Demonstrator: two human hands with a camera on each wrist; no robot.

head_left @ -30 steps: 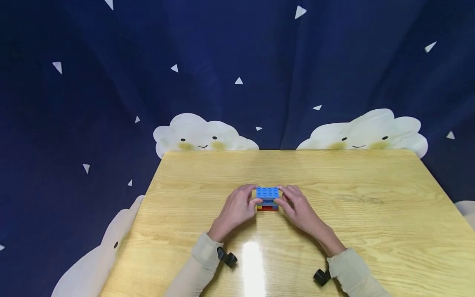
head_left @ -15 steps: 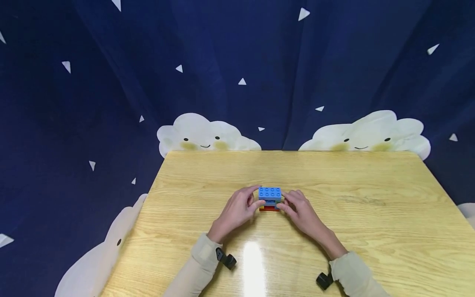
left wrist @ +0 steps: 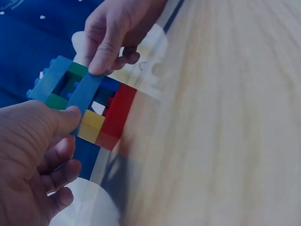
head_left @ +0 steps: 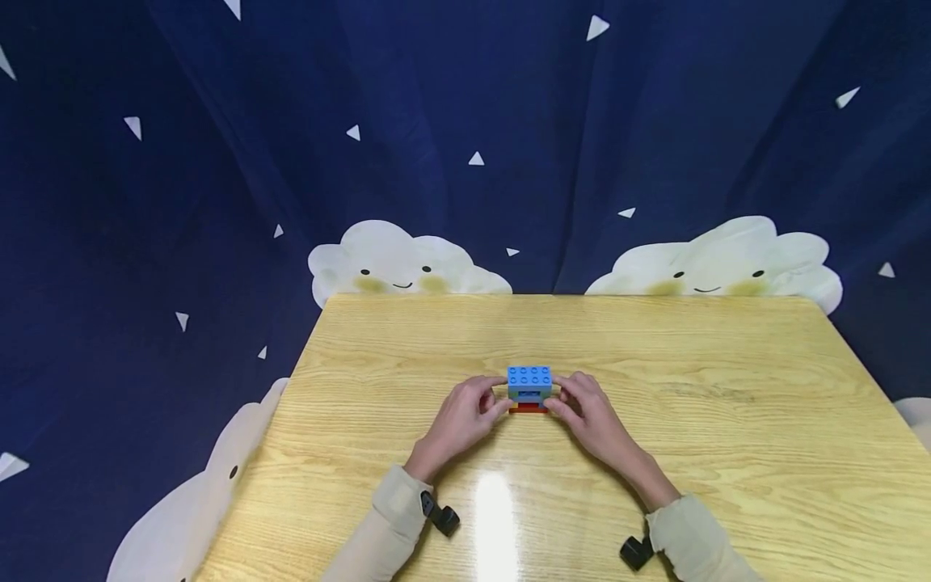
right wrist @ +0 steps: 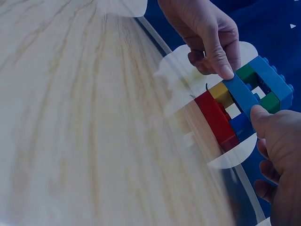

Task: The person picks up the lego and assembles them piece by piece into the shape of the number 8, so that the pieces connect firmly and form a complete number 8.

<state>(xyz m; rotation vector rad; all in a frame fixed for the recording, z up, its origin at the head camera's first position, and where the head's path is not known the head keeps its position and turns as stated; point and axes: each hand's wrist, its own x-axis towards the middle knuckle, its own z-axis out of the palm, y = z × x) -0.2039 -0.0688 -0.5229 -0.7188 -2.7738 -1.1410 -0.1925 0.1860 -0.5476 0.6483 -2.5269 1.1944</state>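
Observation:
A stack of toy building bricks point(head_left: 529, 376) stands on the wooden table. A red brick point(left wrist: 117, 115) forms its base, bearing a small yellow brick point(left wrist: 92, 125) and a small dark blue brick point(right wrist: 241, 126). Above them lies a long blue brick point(left wrist: 85, 92), then two green bricks point(right wrist: 246, 73) with a gap between. Another blue brick point(head_left: 529, 374), studs up, tops it. My left hand point(head_left: 461, 416) holds the stack's left end, thumb on the long blue brick. My right hand point(head_left: 600, 420) holds the right end likewise. The fingertips behind are partly hidden.
The light wooden table point(head_left: 727, 388) extends around the stack and both forearms. A dark blue curtain point(head_left: 422, 121) with white triangles and clouds hangs behind it. Each sleeve cuff carries a small black camera point(head_left: 637, 552).
Both index fingers have slid from the top brick's rear corners down to its ends. The left hand has shifted slightly outward. The stack stays in place while the head view shifts a little.

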